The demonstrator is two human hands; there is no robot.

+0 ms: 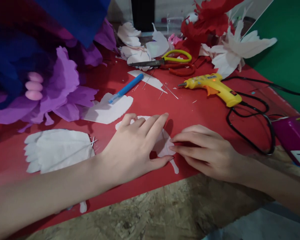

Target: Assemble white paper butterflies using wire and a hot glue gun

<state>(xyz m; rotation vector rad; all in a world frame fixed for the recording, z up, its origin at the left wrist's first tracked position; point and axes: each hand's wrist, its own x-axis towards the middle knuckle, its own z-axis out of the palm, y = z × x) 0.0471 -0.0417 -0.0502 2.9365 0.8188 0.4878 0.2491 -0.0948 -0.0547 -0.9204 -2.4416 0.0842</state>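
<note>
A pale pinkish paper cutout (pixel 162 146), petal-like with scalloped edges and a narrow tail, lies on the red sheet. A thin straight line, crease or wire I cannot tell, runs across it. My left hand (pixel 133 146) rests over its left part, fingers stretched out and thumb spread along the near edge. At the right edge of the cutout, the fingers of my right hand (pixel 207 153) are drawn together with their tips on the paper. A stack of white scalloped petals (pixel 62 146) sits beyond my left forearm, with thin crossed pins or wires (pixel 93 142) at its right end.
A yellow glue gun (pixel 215 86) with a looping black cord lies at right, near a purple power block (pixel 293 140). Scissors (pixel 162 62), a blue pen (pixel 126 88) and thin wires (pixel 170 90) lie farther back. Large purple paper flowers (pixel 62 83) crowd the left; a white flower (pixel 237 50) stands back right.
</note>
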